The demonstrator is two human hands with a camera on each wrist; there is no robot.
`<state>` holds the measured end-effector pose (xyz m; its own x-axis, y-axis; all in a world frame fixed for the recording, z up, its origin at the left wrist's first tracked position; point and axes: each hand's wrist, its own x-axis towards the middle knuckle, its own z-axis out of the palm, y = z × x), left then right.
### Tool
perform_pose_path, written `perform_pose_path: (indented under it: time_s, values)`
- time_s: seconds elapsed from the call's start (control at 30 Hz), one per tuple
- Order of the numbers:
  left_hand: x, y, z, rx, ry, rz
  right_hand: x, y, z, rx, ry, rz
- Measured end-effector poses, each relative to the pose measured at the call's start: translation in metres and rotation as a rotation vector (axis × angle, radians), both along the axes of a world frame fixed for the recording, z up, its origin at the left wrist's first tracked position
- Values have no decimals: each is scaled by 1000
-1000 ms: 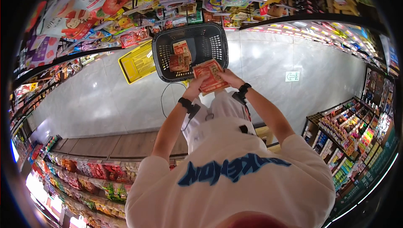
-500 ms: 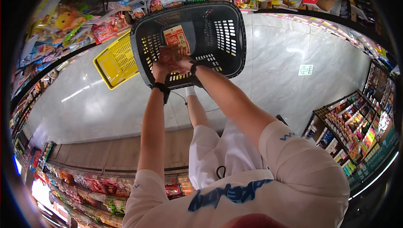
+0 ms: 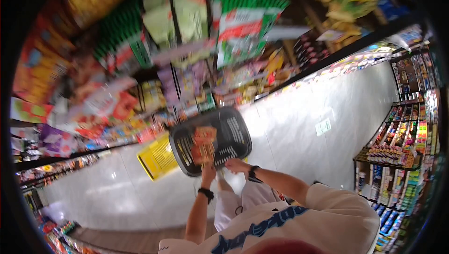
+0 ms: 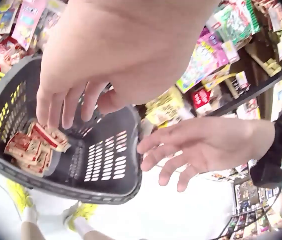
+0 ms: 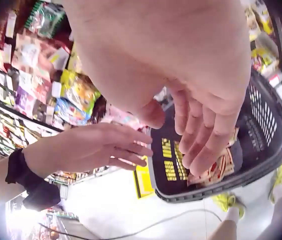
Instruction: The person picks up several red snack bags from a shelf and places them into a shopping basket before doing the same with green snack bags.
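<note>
A black shopping basket (image 3: 225, 114) stands before me, with several red-and-cream snack packets (image 3: 204, 136) piled inside toward its left. My left hand (image 3: 208, 173) is over the basket's near edge in the head view. In the left wrist view its fingers (image 4: 68, 102) hang relaxed above the packets, holding nothing. My right hand (image 3: 237, 165) is at the near right edge of the basket, and the left wrist view shows that hand (image 4: 191, 150) with its fingers spread and empty.
A yellow basket (image 3: 158, 157) sits on the floor left of the black one. Shelves of bagged snacks (image 3: 248, 34) rise close behind the baskets. A floor sign (image 3: 323, 127) lies to the right, and more stocked racks (image 3: 397, 146) stand farther right.
Both hands held a red packet near the body, then reached into the basket with packets. Now they have drawn back empty, leaving the packets inside. The head view has tilted up toward the shelves.
</note>
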<state>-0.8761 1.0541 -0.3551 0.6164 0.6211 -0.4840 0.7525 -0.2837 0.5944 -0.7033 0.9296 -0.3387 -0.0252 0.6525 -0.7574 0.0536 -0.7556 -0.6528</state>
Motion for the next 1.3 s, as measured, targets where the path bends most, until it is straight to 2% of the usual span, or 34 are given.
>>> perform_pose_path:
  time_s: [0.03, 0.07, 0.1, 0.13, 0.17, 0.2, 0.23, 0.27, 0.3, 0.33, 0.37, 0.4, 0.43, 0.47, 0.5, 0.57, 0.63, 0.67, 0.73, 0.77, 0.87, 0.9, 1.0, 1.03, 1.07, 1.13, 1.17, 1.2, 1.27, 1.3]
  values:
    - [9, 4, 24, -2, -74, -39, 18, -5, 40, 27, -34, -168]
    - [21, 13, 47, -8, -141, -81, 42, -7, 71, 90, -124, -150]
    - [41, 29, 71, 132, -174, -238, 65, -13, 95, 209, -106, -216]
    - [61, 40, 100, 261, -193, -394, 94, -22, 86, 264, 280, -441]
    - [69, 43, 134, 373, -193, -553, 107, -31, 43, 606, 122, -550]
    - [85, 47, 206, -189, -322, -364, 135, -10, 162, 297, -188, -382]
    - [115, 54, 297, -735, -449, -147, 158, -5, 183, 727, -579, -285]
    - [139, 64, 360, -901, -454, -278, 189, 8, 224, 774, -740, -152]
    - [156, 67, 405, -912, -551, -394, 207, 22, 277, 802, -738, -244]
    - [174, 62, 458, -691, -676, -498, 226, 35, 330, 832, -735, -336]
    - [193, 60, 504, -458, -792, -597, 235, 44, 394, 986, -779, -445]
    - [212, 66, 532, -468, -783, -528, 243, 56, 453, 1129, -836, -548]
    - [238, 72, 562, -366, -831, -456, 261, 66, 489, 1116, -823, -615]
    - [274, 92, 565, 17, -949, -509, 267, 71, 528, 1168, -879, -661]
    - [297, 98, 588, -93, -928, -336, 284, 84, 544, 1257, -907, -704]
    - [365, 123, 597, 124, -1157, -97, 289, 88, 578, 1286, -914, -764]
    - [417, 152, 587, 229, -1152, 0, 285, 89, 589, 1331, -873, -802]
    - [417, 140, 603, 336, -1021, 102, 277, 88, 587, 1340, -863, -825]
    - [436, 143, 595, 330, -1036, 226, 254, 76, 590, 1277, -893, -781]
    - [434, 135, 600, 417, -976, 290, 246, 68, 589, 1264, -883, -783]
    - [419, 125, 612, 118, -961, 242, 255, 60, 577, 1250, -903, -830]
    - [422, 127, 606, 250, -1031, 238, 260, 57, 572, 1247, -917, -848]
    - [403, 129, 617, -146, -1104, -61, 277, 51, 575, 1169, -995, -894]
    - [390, 126, 628, -170, -976, -56, 278, 50, 579, 1117, -995, -939]
    - [379, 119, 635, -313, -1050, -99, 285, 51, 578, 1100, -1004, -929]
    - [360, 109, 644, -601, -1186, -185, 297, 56, 577, 1153, -836, -976]
    - [350, 105, 649, -619, -1137, -242, 295, 53, 585, 1176, -617, -934]
    - [335, 92, 652, -655, -1137, -268, 274, 42, 608, 1316, -192, -890]
    - [313, 69, 658, -648, -1181, -285, 261, 35, 615, 1324, -306, -851]
    - [302, 64, 657, -600, -1126, -261, 254, 31, 615, 1348, -252, -860]
